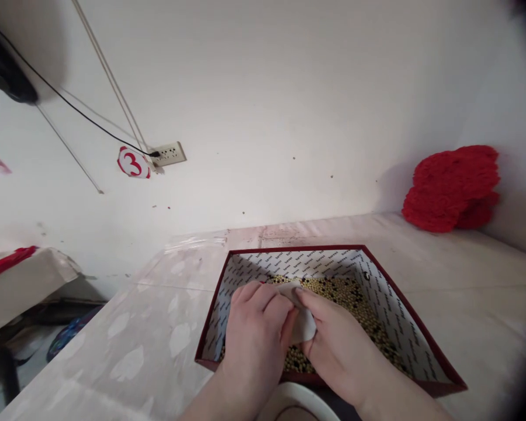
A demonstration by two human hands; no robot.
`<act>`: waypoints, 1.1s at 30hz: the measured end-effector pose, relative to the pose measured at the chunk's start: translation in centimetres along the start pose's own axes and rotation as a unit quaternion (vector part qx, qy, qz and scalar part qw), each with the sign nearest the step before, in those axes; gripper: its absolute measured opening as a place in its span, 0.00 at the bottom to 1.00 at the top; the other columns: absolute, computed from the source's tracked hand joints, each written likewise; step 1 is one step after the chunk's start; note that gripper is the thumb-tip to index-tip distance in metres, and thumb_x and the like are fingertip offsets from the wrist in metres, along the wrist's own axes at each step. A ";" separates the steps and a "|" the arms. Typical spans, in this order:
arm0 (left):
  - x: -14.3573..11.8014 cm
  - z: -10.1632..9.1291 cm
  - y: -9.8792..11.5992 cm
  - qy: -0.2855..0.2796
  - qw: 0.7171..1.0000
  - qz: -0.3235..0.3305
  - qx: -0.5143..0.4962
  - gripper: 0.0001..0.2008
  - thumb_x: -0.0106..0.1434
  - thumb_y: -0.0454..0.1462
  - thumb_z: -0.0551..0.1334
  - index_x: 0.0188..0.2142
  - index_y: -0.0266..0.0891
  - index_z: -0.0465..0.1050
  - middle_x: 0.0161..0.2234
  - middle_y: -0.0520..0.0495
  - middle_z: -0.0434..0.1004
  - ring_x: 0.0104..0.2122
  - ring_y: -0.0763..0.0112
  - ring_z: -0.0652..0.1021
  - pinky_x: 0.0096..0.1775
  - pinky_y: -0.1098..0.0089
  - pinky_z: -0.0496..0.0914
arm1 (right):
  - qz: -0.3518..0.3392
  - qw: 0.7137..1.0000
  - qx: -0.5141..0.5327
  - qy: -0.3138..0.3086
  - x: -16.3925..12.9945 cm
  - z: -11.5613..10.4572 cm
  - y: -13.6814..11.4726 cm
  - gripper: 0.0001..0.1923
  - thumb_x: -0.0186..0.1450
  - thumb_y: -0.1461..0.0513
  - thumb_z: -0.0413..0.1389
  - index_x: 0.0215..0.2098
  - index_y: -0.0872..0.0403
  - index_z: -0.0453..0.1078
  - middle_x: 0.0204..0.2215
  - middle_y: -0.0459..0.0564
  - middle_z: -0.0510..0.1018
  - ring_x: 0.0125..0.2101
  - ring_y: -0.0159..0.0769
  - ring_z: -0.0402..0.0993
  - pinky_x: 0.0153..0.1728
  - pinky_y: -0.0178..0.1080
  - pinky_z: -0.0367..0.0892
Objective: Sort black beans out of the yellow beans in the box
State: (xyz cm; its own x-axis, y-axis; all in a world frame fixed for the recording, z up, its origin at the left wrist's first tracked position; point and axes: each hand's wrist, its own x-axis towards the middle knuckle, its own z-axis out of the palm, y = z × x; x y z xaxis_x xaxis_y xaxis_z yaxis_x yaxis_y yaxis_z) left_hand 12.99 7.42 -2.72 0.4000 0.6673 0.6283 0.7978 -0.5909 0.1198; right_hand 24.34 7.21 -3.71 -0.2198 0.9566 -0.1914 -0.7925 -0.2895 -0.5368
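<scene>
My left hand (259, 324) and my right hand (333, 330) meet over an open box (296, 257) with a dark red rim and a white printed lining. Between them is a thin, pale, folded piece (305, 324), perhaps paper or cloth. The fingers of my left hand curl over its left side, while my right thumb and fingers pinch its right side. Small yellowish and black beads (368, 316) cover the bottom of the box. The hands hide part of the beads and much of the pale piece.
A white bowl (309, 394) stands in front of the box, partly cut off. The table has a pale patterned cover (149, 327). A fluffy red bundle (453, 190) lies at the back right. On the wall, a black cord runs into an outlet (172, 154).
</scene>
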 end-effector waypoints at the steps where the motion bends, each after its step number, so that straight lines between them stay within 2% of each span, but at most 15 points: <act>1: -0.1 0.2 0.0 0.003 1.000 0.001 0.008 0.09 0.61 0.33 0.58 0.24 0.39 0.68 0.26 0.50 0.71 0.30 0.68 0.69 0.34 0.64 0.63 | 0.002 1.000 0.000 0.009 0.0 -0.1 0.0 0.04 0.58 0.64 0.57 0.27 0.56 0.73 0.27 0.46 0.77 0.28 0.28 0.69 0.29 0.31 0.65; 8: -1.0 0.2 0.2 -0.017 0.998 0.031 0.043 0.06 0.61 0.33 0.60 0.26 0.39 0.69 0.26 0.51 0.71 0.31 0.67 0.69 0.36 0.63 0.63 | 0.006 0.997 -0.008 0.072 0.2 -0.6 0.2 0.03 0.58 0.64 0.58 0.28 0.56 0.72 0.22 0.44 0.75 0.24 0.29 0.68 0.23 0.31 0.63; 11: -0.9 0.1 0.3 -0.025 0.999 0.013 0.045 0.07 0.61 0.33 0.60 0.25 0.39 0.69 0.26 0.51 0.71 0.30 0.67 0.69 0.35 0.64 0.63 | 0.006 0.997 -0.011 0.071 0.2 -0.4 0.2 0.02 0.57 0.64 0.58 0.28 0.55 0.72 0.23 0.44 0.76 0.24 0.29 0.68 0.24 0.31 0.63; 14: -0.6 -0.1 -0.1 -0.029 0.999 -0.015 0.040 0.08 0.61 0.32 0.59 0.25 0.40 0.69 0.26 0.51 0.71 0.30 0.68 0.69 0.35 0.64 0.63 | 0.000 0.999 -0.007 0.041 0.1 -0.1 0.1 0.03 0.58 0.64 0.58 0.28 0.56 0.73 0.25 0.46 0.77 0.26 0.29 0.69 0.28 0.32 0.66; 19: -0.3 -0.7 -1.2 -0.012 0.997 -0.046 0.062 0.09 0.62 0.34 0.58 0.26 0.40 0.70 0.27 0.50 0.71 0.31 0.66 0.69 0.35 0.63 0.63 | 0.016 1.000 -0.003 0.012 -0.1 0.2 0.0 0.04 0.59 0.64 0.57 0.30 0.55 0.74 0.27 0.46 0.78 0.29 0.30 0.71 0.30 0.32 0.67; 23: -0.7 -0.5 -0.9 -0.018 0.995 -0.016 0.092 0.07 0.61 0.33 0.59 0.26 0.40 0.71 0.27 0.50 0.71 0.31 0.65 0.70 0.35 0.62 0.64 | 0.008 0.999 0.000 0.045 0.1 0.0 0.1 0.03 0.58 0.65 0.57 0.30 0.56 0.74 0.26 0.47 0.78 0.28 0.30 0.71 0.29 0.32 0.67; 26: -1.1 0.1 -0.2 -0.033 0.994 0.015 0.102 0.03 0.60 0.32 0.60 0.31 0.40 0.72 0.28 0.50 0.73 0.32 0.64 0.71 0.37 0.60 0.66 | -0.002 0.998 0.002 0.065 0.4 -0.3 0.0 0.03 0.58 0.65 0.58 0.28 0.56 0.74 0.26 0.48 0.78 0.26 0.30 0.71 0.26 0.31 0.67; 29: -1.4 0.6 0.2 -0.058 0.993 0.021 0.103 0.05 0.59 0.32 0.61 0.36 0.38 0.73 0.31 0.49 0.74 0.35 0.63 0.73 0.40 0.58 0.67 | -0.003 0.997 0.000 0.074 0.5 -0.4 -0.1 0.04 0.58 0.65 0.57 0.27 0.56 0.74 0.24 0.48 0.78 0.23 0.30 0.70 0.23 0.31 0.66; 33: -1.3 0.3 0.1 -0.071 0.994 0.007 0.078 0.05 0.58 0.31 0.61 0.35 0.41 0.73 0.31 0.49 0.74 0.35 0.62 0.73 0.40 0.58 0.68 | -0.004 0.997 0.006 0.073 0.4 -0.2 -0.1 0.06 0.58 0.65 0.56 0.26 0.56 0.75 0.22 0.48 0.78 0.23 0.31 0.71 0.24 0.32 0.67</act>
State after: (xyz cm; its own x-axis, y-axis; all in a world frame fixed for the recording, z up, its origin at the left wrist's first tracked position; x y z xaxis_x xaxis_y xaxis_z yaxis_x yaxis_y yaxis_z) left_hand 12.67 6.68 -3.74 0.4625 0.7235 0.5124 0.8473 -0.5308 -0.0153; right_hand 24.47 7.61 -3.89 -0.1288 0.9436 -0.3051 -0.8012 -0.2803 -0.5287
